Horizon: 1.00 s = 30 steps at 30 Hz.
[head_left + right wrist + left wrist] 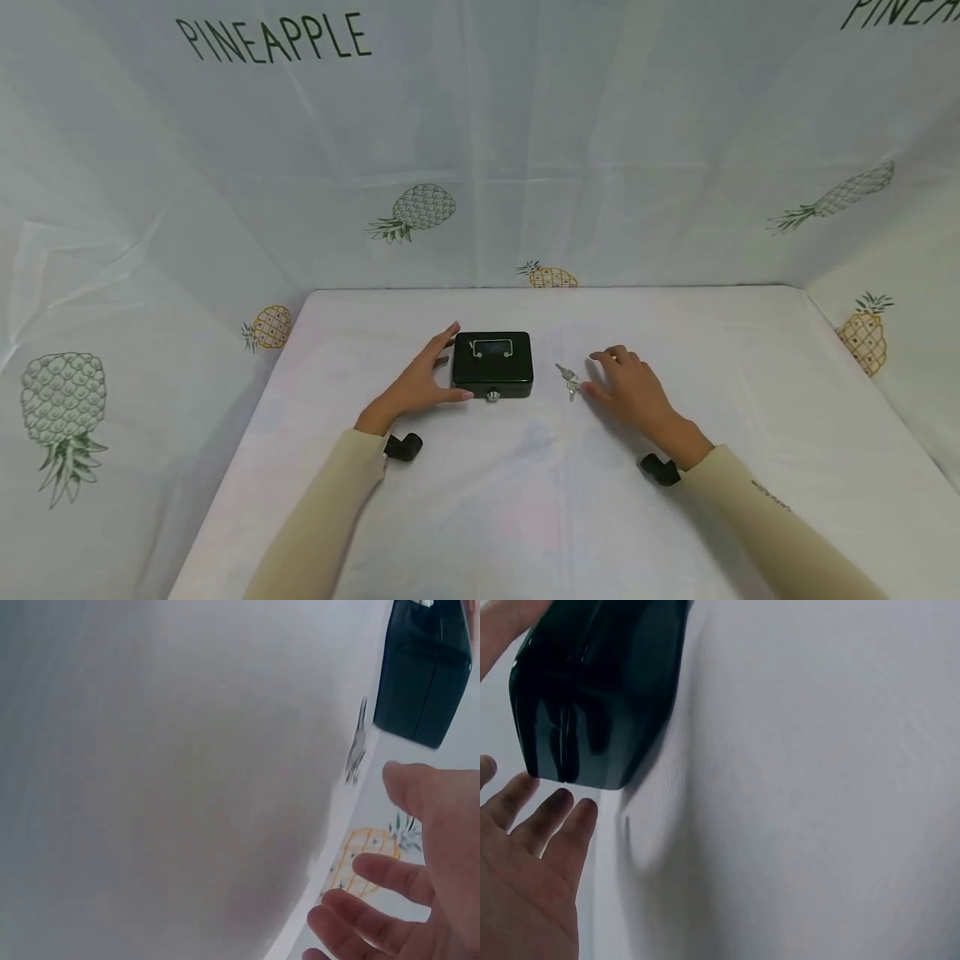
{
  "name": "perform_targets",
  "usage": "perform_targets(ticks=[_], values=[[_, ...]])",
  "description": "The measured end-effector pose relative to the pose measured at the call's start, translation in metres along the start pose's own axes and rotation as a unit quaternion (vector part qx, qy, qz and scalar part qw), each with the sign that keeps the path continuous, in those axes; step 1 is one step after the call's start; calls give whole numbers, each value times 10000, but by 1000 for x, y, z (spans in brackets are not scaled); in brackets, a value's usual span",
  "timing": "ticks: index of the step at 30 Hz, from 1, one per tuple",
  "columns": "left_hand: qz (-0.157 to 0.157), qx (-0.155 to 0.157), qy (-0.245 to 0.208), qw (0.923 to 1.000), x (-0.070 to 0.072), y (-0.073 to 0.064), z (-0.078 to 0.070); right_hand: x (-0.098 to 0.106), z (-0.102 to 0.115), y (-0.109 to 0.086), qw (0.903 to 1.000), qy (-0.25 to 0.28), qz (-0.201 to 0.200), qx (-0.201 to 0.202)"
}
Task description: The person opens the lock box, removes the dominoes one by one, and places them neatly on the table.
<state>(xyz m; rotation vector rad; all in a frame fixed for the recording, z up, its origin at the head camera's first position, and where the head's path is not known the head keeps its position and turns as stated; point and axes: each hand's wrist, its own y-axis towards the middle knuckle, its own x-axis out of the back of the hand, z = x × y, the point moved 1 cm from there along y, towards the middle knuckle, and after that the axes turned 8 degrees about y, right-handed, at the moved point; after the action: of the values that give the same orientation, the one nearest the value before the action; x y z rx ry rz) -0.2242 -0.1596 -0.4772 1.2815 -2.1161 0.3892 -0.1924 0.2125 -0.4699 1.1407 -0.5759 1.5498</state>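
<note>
A black cash box [491,365] with a silver wire handle on its closed lid and a round lock in front stands on the white-covered table. My left hand [416,382] is spread along the box's left side, thumb at the front corner and index finger by the back corner. In the left wrist view, that hand's fingers [570,832] are fairly straight beside the box's end; firm contact cannot be made out. Two small silver keys [568,381] lie joined, right of the box. Close by on their right is my right hand [633,396], fingers loosely bent and holding nothing.
A white cloth covers the table [480,500]. White curtains [637,167] printed with pineapples hang behind and at both sides. Each wrist bears a black camera mount, one by the left sleeve [403,447] and one by the right sleeve [660,470].
</note>
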Motion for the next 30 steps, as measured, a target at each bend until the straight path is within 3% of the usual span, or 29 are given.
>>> perform_targets(ticks=[5, 14, 30], values=[[3, 32, -468, 9989, -3, 1, -1, -8, 7, 3, 9996, 242, -60, -147], [27, 163, -770, 9969, -8, 2, -2, -16, 20, 7, 9961, 583, -147, -648], [-13, 488, -828, 9954, -11, 3, -2, -24, 32, 21, 9888, 635, -33, -1349]])
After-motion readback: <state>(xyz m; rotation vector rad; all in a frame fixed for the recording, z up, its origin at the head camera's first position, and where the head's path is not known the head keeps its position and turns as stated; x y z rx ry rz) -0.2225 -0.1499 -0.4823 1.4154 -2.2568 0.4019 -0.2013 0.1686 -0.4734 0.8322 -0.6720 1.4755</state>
